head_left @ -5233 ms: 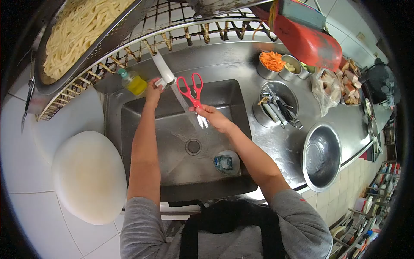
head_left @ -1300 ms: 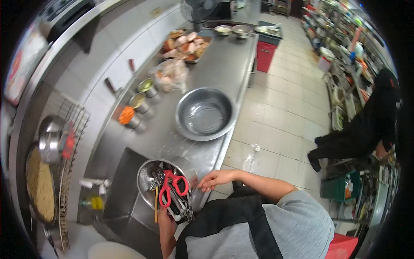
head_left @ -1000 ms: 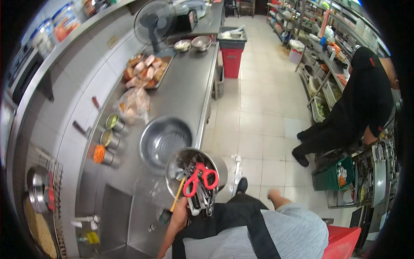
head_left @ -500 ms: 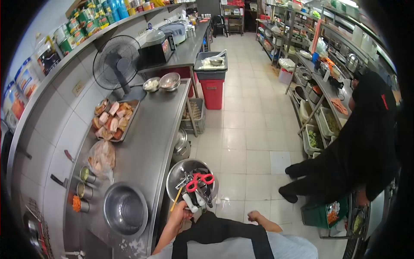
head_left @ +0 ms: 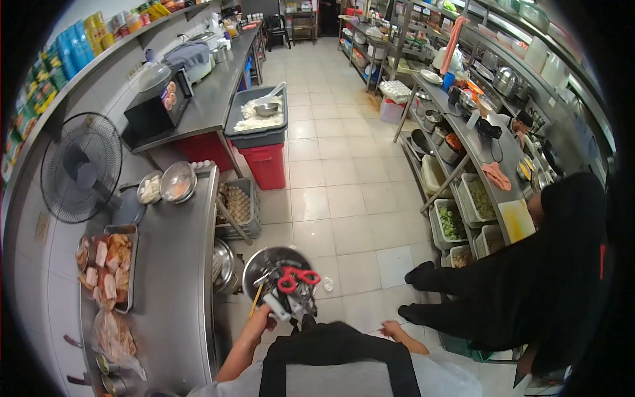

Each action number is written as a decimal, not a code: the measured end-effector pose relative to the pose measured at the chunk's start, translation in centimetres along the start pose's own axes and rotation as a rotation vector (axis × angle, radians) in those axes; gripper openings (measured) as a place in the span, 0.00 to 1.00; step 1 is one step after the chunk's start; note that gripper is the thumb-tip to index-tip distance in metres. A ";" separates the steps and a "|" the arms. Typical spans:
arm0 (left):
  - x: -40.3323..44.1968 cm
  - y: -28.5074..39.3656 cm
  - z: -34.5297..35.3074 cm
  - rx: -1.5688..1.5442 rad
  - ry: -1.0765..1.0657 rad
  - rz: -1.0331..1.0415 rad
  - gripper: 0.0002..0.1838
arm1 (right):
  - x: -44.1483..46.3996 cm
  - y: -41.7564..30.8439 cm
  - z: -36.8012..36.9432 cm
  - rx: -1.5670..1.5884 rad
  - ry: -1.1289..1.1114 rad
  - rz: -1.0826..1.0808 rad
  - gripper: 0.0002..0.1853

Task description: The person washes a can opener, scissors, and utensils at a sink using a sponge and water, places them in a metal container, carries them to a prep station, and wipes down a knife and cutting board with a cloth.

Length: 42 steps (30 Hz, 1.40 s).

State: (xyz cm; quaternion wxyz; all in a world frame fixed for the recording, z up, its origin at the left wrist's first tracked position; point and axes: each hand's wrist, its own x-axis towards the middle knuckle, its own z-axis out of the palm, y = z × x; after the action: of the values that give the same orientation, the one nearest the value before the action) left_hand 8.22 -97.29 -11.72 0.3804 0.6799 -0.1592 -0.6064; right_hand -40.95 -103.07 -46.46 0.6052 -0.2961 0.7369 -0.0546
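My left hand is closed on the near rim of a round metal bowl, low in front of my apron. Inside the bowl lies a heap of utensils, with red-handled scissors on top. A thin yellow stick and a white handle poke out close to my fingers. The dark pieces underneath are hard to make out. My right hand hangs at my right side, holding nothing, its fingers loosely apart.
On the left, a steel counter holds a tray of meat and bowls. A red bin bears a grey tub of white food. A person in black stands close right, beside steel shelving; another works farther along.
My view has moved forward along the aisle and swung right, so the counter, fan and red bin sit farther left. The bowl stays in my left hand.
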 end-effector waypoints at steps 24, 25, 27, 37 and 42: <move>45.0 39.0 12.3 -0.117 -0.046 -0.052 0.16 | 27.0 -83.0 -2.1 -0.036 -0.167 -0.767 0.16; 46.0 41.8 13.2 -0.101 0.014 -0.111 0.16 | 26.8 -85.8 -2.6 0.050 -0.220 -0.791 0.17; 49.8 46.8 14.4 -0.086 -0.032 -0.085 0.16 | 30.2 -84.9 -4.6 0.118 -0.163 -0.565 0.17; 69.9 70.8 21.3 -0.090 -0.188 0.008 0.16 | 36.0 -69.0 -16.2 -0.598 -0.064 0.083 0.13; 78.2 80.6 23.9 -0.093 -0.148 0.020 0.15 | 44.8 -84.7 -15.9 -0.698 -0.176 0.065 0.12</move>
State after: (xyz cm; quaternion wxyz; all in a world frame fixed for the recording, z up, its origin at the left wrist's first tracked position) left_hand 22.11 -211.23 -8.84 0.4048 0.6132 -0.1650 -0.6580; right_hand -28.44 -199.31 -43.64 0.5303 -0.4648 0.6652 0.2453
